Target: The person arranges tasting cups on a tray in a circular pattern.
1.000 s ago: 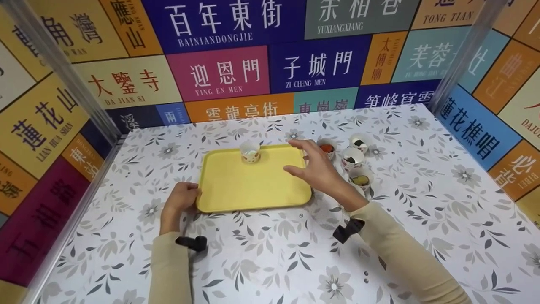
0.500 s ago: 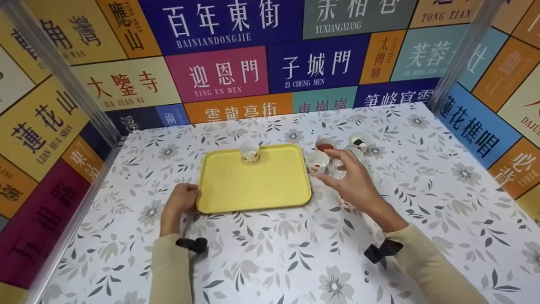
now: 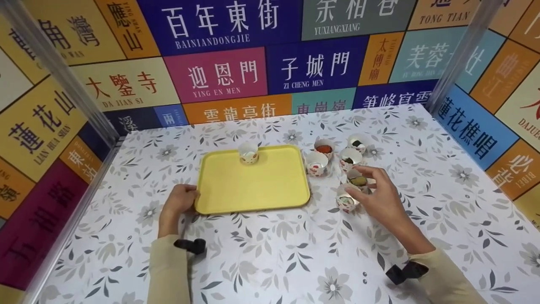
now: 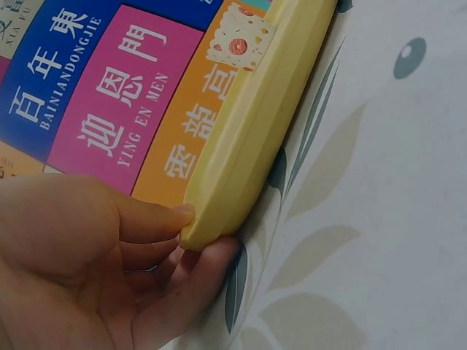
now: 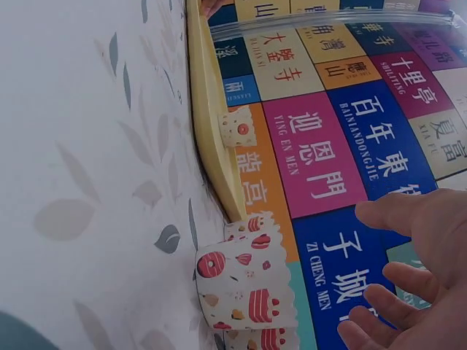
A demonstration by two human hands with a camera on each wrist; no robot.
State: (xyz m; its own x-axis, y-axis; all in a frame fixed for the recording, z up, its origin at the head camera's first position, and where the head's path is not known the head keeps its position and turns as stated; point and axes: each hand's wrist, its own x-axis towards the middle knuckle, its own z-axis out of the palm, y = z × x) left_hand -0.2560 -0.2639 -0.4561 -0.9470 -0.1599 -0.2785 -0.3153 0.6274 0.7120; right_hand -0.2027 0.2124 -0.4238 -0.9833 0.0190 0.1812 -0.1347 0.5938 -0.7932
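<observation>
My left hand (image 3: 182,198) pinches the left edge of a yellow tray (image 3: 253,185), thumb on top of the rim and fingers beneath it, as the left wrist view shows. One patterned paper cup (image 3: 249,158) stands at the tray's far edge. My right hand (image 3: 382,196) hovers at the front of a cup cluster right of the tray, thumb and fingers apart, holding nothing. Nearest to it are a cup (image 3: 346,205) with pale contents and another with a yellow-green piece (image 3: 358,180). In the right wrist view, the patterned cup (image 5: 252,284) stands apart from the spread fingers.
Behind these stand a cup with red contents (image 3: 324,149), a cup (image 3: 316,164) beside the tray, and two cups with dark pieces, one nearer (image 3: 350,160) and one farther (image 3: 357,144). A floral cloth (image 3: 270,261) covers the table. Printed panels (image 3: 223,71) wall it in.
My right hand has moved from over the tray's right side, rightward and toward me, past the cups, uncovering several of them. The left hand and tray have stayed almost in place.
</observation>
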